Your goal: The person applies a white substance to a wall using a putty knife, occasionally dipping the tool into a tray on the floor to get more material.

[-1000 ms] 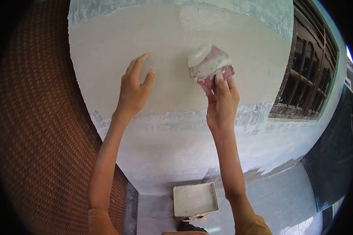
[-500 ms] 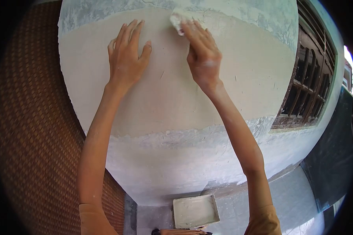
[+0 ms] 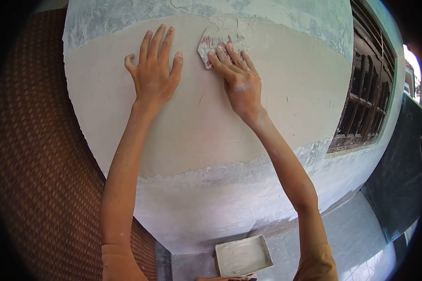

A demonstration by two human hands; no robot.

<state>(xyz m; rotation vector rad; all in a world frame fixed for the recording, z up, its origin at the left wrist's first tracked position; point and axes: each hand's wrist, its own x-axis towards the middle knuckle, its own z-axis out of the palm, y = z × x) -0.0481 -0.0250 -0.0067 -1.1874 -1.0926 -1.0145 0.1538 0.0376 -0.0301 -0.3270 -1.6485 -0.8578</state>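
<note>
My right hand (image 3: 241,84) presses a flat, putty-smeared scraper (image 3: 214,41) against the wall (image 3: 206,131), with the fingers spread over its face. The scraper's thumb side is hidden behind the hand. My left hand (image 3: 154,70) lies on the wall to the left of the scraper, fingers spread and holding nothing. A smooth beige band of putty covers the wall around both hands. Rougher white and grey patches border this band above and below.
A shallow tray (image 3: 244,257) with pale putty in it stands on the tiled floor (image 3: 333,239) below. Brown woven panelling (image 3: 42,140) runs along the left. At the right are a dark wooden barred window (image 3: 368,93) and a dark panel (image 3: 398,173).
My right hand has brought the scraper down the wall, and more of its smeared face now shows. The fingers of my left hand have spread wider, with the hand still on the wall.
</note>
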